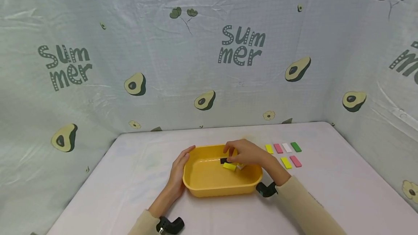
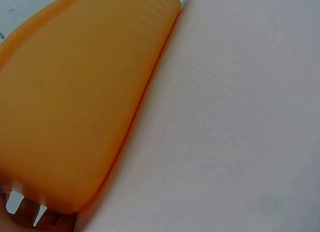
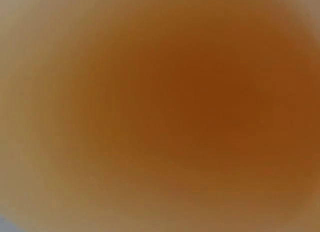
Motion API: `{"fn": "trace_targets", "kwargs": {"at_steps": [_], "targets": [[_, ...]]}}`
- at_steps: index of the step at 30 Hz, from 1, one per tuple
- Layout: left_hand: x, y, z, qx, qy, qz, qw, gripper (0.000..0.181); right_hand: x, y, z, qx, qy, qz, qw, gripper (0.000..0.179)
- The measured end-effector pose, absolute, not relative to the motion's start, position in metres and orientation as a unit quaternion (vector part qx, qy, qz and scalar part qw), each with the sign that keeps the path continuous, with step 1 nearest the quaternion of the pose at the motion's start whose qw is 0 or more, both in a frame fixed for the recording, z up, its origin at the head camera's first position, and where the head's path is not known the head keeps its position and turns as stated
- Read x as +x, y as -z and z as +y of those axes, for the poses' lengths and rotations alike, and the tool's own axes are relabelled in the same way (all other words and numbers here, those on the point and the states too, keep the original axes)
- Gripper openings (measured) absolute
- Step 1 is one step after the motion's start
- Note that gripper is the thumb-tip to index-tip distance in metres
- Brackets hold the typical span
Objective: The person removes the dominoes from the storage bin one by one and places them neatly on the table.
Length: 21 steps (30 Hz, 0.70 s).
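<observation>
A yellow plastic tray [image 1: 209, 188] stands on the table before me. My left hand [image 1: 177, 171] rests along its left side, fingers stretched against the outer wall; in the left wrist view, fingers show beside the tray wall [image 2: 75, 102] at the lower left. Inside the tray, my right hand [image 1: 246, 152] reaches over the right wall and pinches a small black rectangular block [image 1: 223, 161] with thumb and fingertips. Just below lies a yellow block [image 1: 229, 167], and beside it a whitish block [image 1: 240, 167], partly hidden by the hand. Only blurred orange fills the right wrist view.
Right of the tray, several small blocks lie in two rows: yellow [image 1: 269, 149], pink [image 1: 278, 148], white [image 1: 286, 147] and green [image 1: 296, 147] behind, another yellow [image 1: 286, 163] and pink [image 1: 295, 161] in front. A printed curtain [image 1: 163, 53] hangs behind the white table [image 1: 130, 177].
</observation>
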State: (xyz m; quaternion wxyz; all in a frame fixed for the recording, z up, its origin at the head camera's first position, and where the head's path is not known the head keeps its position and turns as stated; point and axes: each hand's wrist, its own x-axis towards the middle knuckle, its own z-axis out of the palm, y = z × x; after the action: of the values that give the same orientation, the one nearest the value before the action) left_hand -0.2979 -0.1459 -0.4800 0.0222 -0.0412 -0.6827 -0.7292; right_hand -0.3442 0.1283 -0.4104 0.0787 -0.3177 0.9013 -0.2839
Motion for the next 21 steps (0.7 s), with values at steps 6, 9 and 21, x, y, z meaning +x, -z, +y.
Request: {"fn": "trace_targets", "kwargs": {"at_steps": [6,9,21], "targets": [[-0.300,0.480,-0.146,-0.038,0.727,-0.685,0.018,0.047,-0.343,0.416,0.124,-0.295,0.237,0.924,0.065,0.024],[-0.300,0.481,-0.146,-0.035,0.728,-0.684,0.019,0.046,-0.342,0.418,0.122,-0.288,0.220,0.930,0.062,0.023],[-0.298,0.479,-0.146,-0.043,0.726,-0.686,0.020,0.048,-0.339,0.421,0.117,-0.331,0.138,0.932,0.053,0.016]]}}
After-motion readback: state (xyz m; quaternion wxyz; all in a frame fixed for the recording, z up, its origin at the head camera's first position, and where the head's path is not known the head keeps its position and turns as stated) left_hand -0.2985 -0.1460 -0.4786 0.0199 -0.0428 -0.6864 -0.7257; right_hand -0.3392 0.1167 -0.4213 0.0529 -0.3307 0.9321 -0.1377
